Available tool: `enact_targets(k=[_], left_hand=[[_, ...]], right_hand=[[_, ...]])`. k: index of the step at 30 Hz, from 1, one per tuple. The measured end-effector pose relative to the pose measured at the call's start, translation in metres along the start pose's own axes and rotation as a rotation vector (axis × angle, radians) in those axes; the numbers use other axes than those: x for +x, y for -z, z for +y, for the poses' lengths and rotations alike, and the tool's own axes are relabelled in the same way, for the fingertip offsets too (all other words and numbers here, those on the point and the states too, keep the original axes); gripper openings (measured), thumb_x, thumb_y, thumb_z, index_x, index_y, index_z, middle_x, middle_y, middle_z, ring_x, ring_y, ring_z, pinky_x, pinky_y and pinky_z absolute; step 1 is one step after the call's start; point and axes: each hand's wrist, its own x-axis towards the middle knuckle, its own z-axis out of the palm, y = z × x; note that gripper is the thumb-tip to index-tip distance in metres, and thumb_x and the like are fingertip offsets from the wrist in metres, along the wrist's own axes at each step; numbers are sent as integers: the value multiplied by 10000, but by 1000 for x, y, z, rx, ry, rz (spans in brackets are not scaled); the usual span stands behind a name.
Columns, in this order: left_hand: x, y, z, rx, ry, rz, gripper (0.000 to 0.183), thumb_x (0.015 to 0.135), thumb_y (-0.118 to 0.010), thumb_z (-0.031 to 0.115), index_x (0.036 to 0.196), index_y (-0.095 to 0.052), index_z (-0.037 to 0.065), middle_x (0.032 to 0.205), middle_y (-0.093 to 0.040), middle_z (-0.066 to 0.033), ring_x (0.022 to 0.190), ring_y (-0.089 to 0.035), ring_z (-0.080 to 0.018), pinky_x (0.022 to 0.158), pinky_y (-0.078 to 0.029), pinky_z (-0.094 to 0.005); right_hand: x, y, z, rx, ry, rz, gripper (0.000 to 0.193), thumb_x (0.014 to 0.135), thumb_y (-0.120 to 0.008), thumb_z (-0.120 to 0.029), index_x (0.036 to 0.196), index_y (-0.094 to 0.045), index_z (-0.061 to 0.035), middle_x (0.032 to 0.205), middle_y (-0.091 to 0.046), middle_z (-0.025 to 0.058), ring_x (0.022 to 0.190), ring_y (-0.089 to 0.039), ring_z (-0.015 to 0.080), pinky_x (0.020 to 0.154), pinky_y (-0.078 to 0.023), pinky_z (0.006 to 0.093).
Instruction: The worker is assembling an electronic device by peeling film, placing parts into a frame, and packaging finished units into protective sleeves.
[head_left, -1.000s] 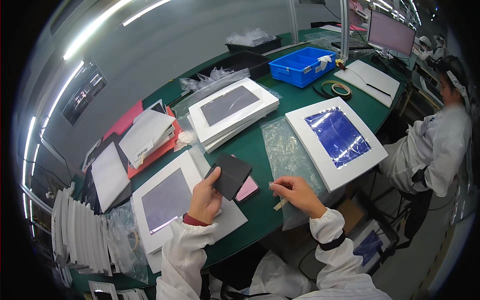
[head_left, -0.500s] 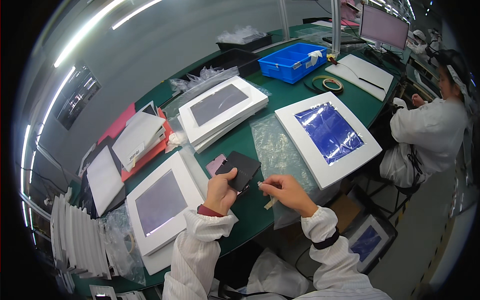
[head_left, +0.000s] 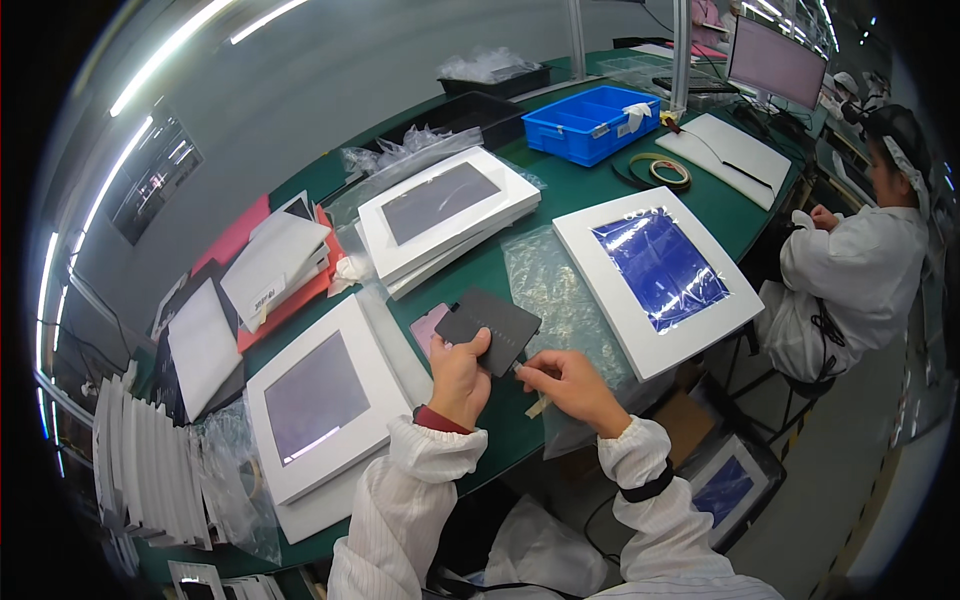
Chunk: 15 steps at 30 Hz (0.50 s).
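My left hand (head_left: 463,378) is closed around a flat, dark grey rectangular case (head_left: 490,330), thumb on top. Just beyond the hand, a pinkish flat piece (head_left: 428,326) shows partly from beneath the case. My right hand (head_left: 570,385) pinches at the case's near right corner; a small light bit shows at the fingertips, too small to name. Below those fingers a short yellowish strip (head_left: 540,406) sticks out. To the right lies a white frame panel with a blue film-covered screen (head_left: 662,268), beside clear bubble wrap (head_left: 540,285). A white frame with a grey screen (head_left: 318,400) lies to the left.
More white frames (head_left: 450,205) are stacked at the back. A blue divided bin (head_left: 590,125) and tape rolls (head_left: 670,173) sit far right. White strips (head_left: 150,470) stand at the left edge. A co-worker (head_left: 860,250) sits to the right.
My left hand and the dark case have moved slightly right and turned, so the case's corner now meets my right fingertips. My right hand has barely moved.
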Motion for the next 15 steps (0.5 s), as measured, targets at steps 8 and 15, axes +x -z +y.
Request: enact_targets(k=[8, 15], left_hand=[[-2, -2, 0, 27, -162, 11, 491, 824, -559, -131, 1225, -358, 68, 1134, -525, -144, 1015, -568, -270, 887, -504, -410], [-3, -2, -2, 10, -149, -39, 506, 819, -569, -127, 1226, -361, 90, 1131, -525, -141, 1010, -569, -271, 888, -504, -410]], right_hand=[[-1, -2, -3, -20, 28, 22, 240, 884, -637, -220, 889, -658, 19, 733, -639, 32, 662, -571, 77, 599, -448, 234], [-1, -1, -2, -14, 34, 34, 238, 876, -644, -221, 858, -659, 16, 706, -637, 29, 633, -564, 71, 580, -437, 233]])
